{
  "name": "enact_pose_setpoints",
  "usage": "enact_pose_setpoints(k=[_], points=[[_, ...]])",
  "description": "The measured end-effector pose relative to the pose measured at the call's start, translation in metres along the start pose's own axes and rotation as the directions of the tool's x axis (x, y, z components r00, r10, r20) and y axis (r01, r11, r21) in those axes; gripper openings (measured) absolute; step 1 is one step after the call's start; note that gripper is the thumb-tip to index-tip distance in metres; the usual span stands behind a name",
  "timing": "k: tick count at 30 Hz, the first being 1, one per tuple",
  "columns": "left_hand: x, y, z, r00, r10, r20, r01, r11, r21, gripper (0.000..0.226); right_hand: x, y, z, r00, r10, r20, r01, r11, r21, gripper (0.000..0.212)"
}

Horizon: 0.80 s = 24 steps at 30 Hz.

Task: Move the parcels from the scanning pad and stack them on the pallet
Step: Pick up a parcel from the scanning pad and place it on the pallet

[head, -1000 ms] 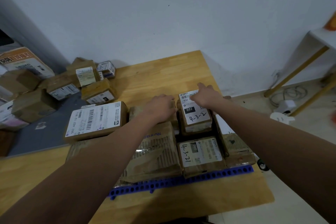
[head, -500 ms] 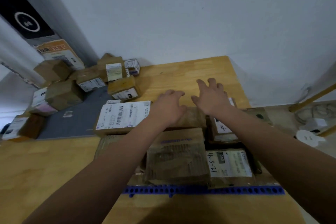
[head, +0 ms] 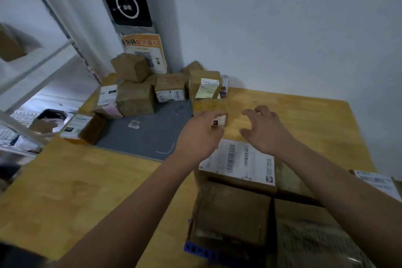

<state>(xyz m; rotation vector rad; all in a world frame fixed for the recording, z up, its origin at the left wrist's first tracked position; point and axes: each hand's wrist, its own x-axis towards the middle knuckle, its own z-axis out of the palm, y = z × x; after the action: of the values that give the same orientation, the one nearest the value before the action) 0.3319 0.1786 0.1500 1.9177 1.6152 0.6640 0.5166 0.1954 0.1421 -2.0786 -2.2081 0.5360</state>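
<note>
parcels [head: 134,102] crowd the far left corner of the counter [head: 87,180], behind the grey scanning pad [head: 148,137]. my left hand [head: 199,137] meets a small parcel [head: 210,106] at the pad's right edge; whether it grips, i cannot tell. my right hand [head: 266,130] hovers spread, empty, beside it.

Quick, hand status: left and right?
Left hand: at the small parcel, grip cannot be told.
Right hand: open, holding nothing.
</note>
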Motion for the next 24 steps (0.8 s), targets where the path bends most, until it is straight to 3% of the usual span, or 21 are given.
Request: enact_pose_setpoints(k=[2, 6, 10, 14, 20, 24], points=[[0.011, -0.041, -0.019, 0.998, -0.058, -0.020, 0.058, 0.998, 0.034, 0.038, 0.019, -0.022, 0.007, 0.999, -0.004, 0.034, 0.005, 1.000, -0.019, 0.057], [0.035, -0.120, -0.031, 0.983, -0.172, 0.071, 0.154, 0.965, 0.212, 0.048, 0.056, -0.071, 0.023, 0.990, -0.014, 0.143, 0.019, 0.999, -0.032, 0.063], [0.052, -0.165, -0.016, 0.946, -0.263, 0.188, 0.221, 0.950, 0.220, 0.048, 0.092, -0.103, 0.045, 0.974, 0.012, 0.226, 0.001, 0.998, -0.058, 0.046], [0.066, -0.185, 0.022, 0.898, -0.322, 0.298, 0.276, 0.943, 0.188, 0.047, 0.108, -0.120, 0.060, 0.961, 0.039, 0.274, -0.040, 0.999, -0.001, 0.056], [0.070, -0.190, 0.080, 0.831, -0.470, 0.299, 0.455, 0.882, 0.121, 0.108, 0.126, -0.117, 0.066, 0.911, 0.112, 0.397, -0.077, 0.992, -0.105, 0.052], [0.068, -0.197, 0.094, 0.866, -0.443, 0.232, 0.414, 0.895, 0.164, 0.119, 0.136, -0.118, 0.070, 0.893, 0.131, 0.432, -0.060, 0.983, -0.175, 0.049]])
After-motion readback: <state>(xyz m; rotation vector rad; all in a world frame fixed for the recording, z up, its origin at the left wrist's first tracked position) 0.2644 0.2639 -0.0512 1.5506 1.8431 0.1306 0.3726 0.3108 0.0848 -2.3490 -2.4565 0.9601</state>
